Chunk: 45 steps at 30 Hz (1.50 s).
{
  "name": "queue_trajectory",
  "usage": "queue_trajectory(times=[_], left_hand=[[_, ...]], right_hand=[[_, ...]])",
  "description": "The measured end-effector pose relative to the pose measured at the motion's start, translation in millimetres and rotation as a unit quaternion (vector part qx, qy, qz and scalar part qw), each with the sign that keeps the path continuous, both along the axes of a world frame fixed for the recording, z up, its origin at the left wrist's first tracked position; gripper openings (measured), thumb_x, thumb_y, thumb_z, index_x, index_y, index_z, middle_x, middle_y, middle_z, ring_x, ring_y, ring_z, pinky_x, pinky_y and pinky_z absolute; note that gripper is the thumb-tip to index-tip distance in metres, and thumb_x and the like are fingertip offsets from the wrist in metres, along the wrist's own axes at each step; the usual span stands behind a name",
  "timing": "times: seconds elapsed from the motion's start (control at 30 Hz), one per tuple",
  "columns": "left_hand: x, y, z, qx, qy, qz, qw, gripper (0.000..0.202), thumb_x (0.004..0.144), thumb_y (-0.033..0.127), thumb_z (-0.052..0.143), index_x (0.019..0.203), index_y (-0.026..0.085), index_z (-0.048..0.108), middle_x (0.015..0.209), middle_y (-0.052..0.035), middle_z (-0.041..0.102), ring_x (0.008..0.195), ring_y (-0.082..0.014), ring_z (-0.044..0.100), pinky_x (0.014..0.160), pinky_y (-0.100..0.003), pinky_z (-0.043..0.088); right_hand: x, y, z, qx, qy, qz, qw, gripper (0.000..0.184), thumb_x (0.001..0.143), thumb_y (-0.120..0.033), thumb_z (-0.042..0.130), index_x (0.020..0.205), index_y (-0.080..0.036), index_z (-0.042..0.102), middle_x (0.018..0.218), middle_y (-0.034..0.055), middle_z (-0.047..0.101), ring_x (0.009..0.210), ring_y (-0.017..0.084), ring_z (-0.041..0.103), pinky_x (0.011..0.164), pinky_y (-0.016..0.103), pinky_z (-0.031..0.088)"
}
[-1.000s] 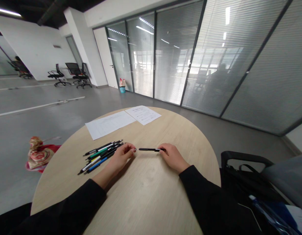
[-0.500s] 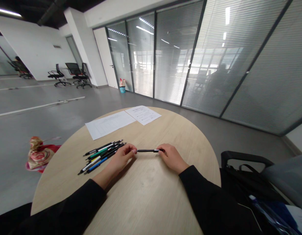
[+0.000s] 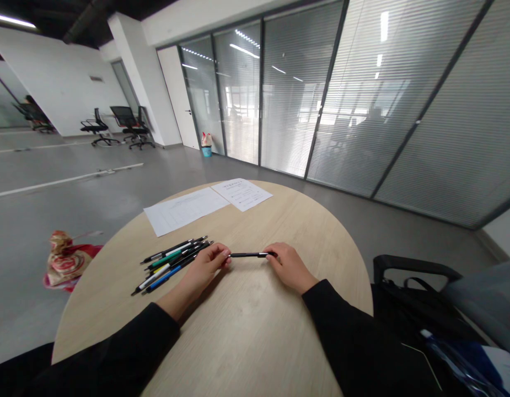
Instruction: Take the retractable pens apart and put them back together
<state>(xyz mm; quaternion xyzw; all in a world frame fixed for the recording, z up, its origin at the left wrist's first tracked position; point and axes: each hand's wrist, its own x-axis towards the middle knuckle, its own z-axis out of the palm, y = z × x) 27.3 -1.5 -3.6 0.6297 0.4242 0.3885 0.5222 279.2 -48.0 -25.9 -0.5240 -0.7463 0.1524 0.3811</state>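
Observation:
A black pen (image 3: 247, 255) with a silvery section near its right end lies crosswise between my two hands, just over the table. My left hand (image 3: 205, 267) pinches its left end between thumb and fingers. At the other end, the fingertips of my right hand (image 3: 289, 266) are closed around it, hiding the tip. Just left of my left hand, several pens (image 3: 172, 263) lie in a loose pile, with black, green, yellow, white and blue parts showing. My left wrist and fingers cover some of their right ends.
Two printed sheets, a wide one (image 3: 186, 210) and a smaller one (image 3: 242, 194), lie at the far side of the round wooden table (image 3: 255, 342). A red and gold bag (image 3: 70, 259) is on the floor at left. A black chair armrest (image 3: 415, 264) stands at right.
Both hands stay nearly still on the pen. The pen has shifted very slightly to the left.

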Motion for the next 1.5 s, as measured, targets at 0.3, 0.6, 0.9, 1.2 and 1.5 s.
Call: queue_trajectory(times=[0.3,0.6,0.9,1.2,1.5], left_hand=[[0,-3,4.3,0.035,0.029,-0.003,0.999,0.028,0.08,0.045,0.07,0.077,0.019,0.061,0.066,0.0008,0.062,0.064,-0.016,0.054,0.064,-0.027,0.041],[-5,4,-5.0,0.044,0.036,-0.009,0.998,0.026,0.074,0.04,0.076,0.082,0.018,0.064,0.07,0.0013,0.062,0.065,-0.0158,0.057,0.063,-0.027,0.042],[-3,2,0.7,-0.003,0.008,0.011,1.0,0.035,0.071,0.043,0.081,0.088,0.017,0.066,0.066,0.0003,0.063,0.058,-0.0152,0.058,0.057,-0.027,0.044],[0,-2,2.1,-0.055,-0.035,0.009,0.998,0.043,0.078,0.056,0.075,0.086,0.015,0.063,0.075,-0.0022,0.067,0.051,-0.0101,0.056,0.048,-0.022,0.04],[-3,0,-3.0,-0.123,-0.104,0.026,0.987,0.018,0.082,0.027,0.067,0.089,0.011,0.063,0.074,-0.0046,0.066,0.054,-0.0103,0.057,0.05,-0.022,0.043]], right_hand=[[-2,-2,0.5,0.014,-0.002,0.004,1.0,0.016,0.091,-0.006,0.061,0.096,-0.018,0.069,0.095,0.0058,0.071,0.09,0.021,0.061,0.086,0.034,0.045],[-1,-2,1.0,0.01,0.01,0.002,1.0,0.018,0.091,-0.006,0.059,0.095,-0.019,0.071,0.095,0.0056,0.072,0.091,0.021,0.063,0.087,0.035,0.046],[-1,0,-1.1,0.011,0.025,-0.002,1.0,0.018,0.091,-0.007,0.06,0.095,-0.02,0.071,0.096,0.0051,0.073,0.091,0.02,0.063,0.088,0.034,0.046],[-1,-1,0.8,0.014,0.037,-0.005,0.999,0.016,0.092,-0.01,0.06,0.095,-0.02,0.072,0.096,0.0051,0.072,0.09,0.02,0.063,0.086,0.034,0.046],[0,0,-1.0,-0.001,0.029,-0.009,1.0,0.016,0.091,-0.009,0.061,0.096,-0.02,0.072,0.097,0.0051,0.073,0.09,0.02,0.063,0.086,0.034,0.046]])
